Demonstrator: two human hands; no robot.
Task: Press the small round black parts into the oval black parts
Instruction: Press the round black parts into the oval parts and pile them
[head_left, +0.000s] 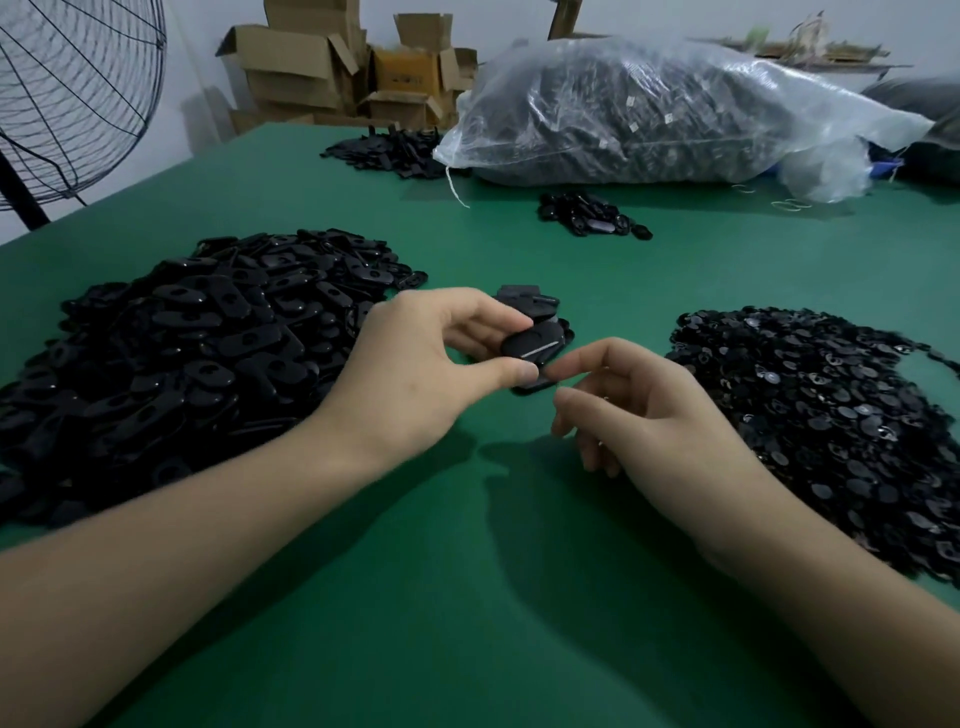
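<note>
A big heap of oval black parts lies on the left of the green table. A spread of small round black parts lies on the right. My left hand pinches one oval black part between thumb and fingers, above a few more oval parts lying at the table's middle. My right hand hovers just right of it, fingers curled, index tip close to my left thumb. Whether it holds a round part is hidden.
A small pile of black parts lies further back, another pile at the far edge. A large clear bag of parts lies at the back right. Cardboard boxes and a fan stand behind.
</note>
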